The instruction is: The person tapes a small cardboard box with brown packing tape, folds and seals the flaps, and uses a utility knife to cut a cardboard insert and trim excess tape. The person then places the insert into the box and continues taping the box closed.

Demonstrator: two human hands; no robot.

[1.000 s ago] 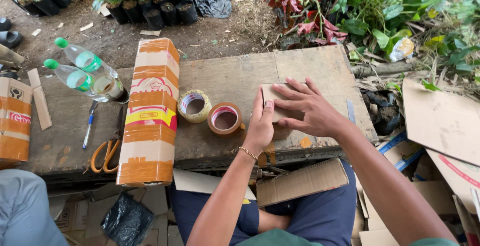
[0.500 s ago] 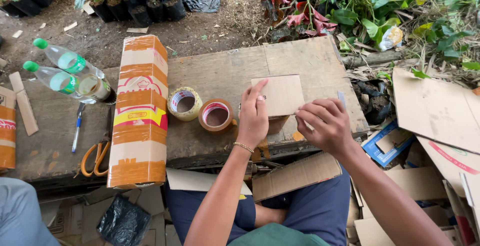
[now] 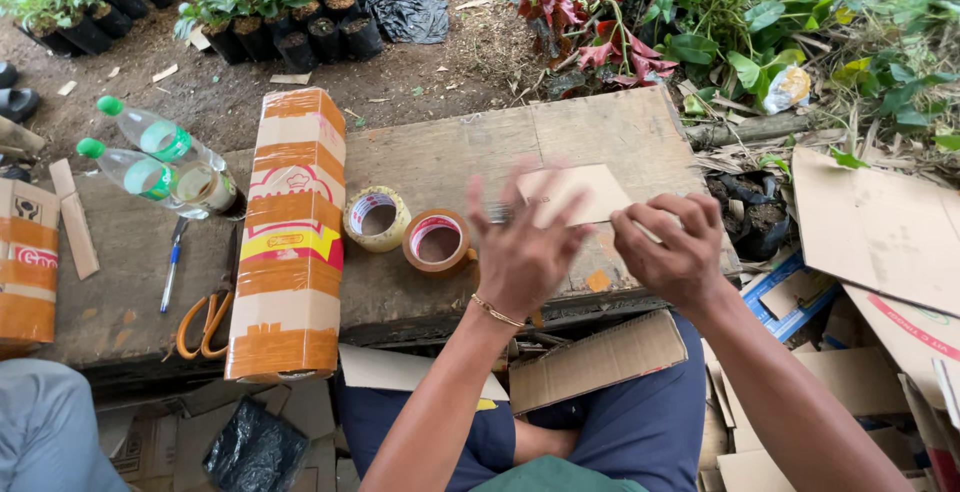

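**A:** so the person's left hand (image 3: 522, 252) is spread open, fingers fanned and motion-blurred, hovering over the near edge of that flat cardboard piece (image 3: 578, 192). Right hand (image 3: 672, 250) is curled, fingertips pinched down at the card's right edge. The card lies flat on the wooden table (image 3: 620, 127), just beyond both hands.

**B:** looks like they're mid-fold or lining the piece up? Can't really tell if the left palm touches it, too smeared.

**A:** yeah, I'd guess squaring or creasing. Next they'd need tape, and the brown tape roll (image 3: 437, 242) sits just left of the left hand, with the paler tape roll (image 3: 376, 219) touching or nearly touching it on its far side.

**B:** further left there's the tall taped box (image 3: 288, 237), then the orange scissors (image 3: 203, 322) by the table edge. Left hand would have the short reach.
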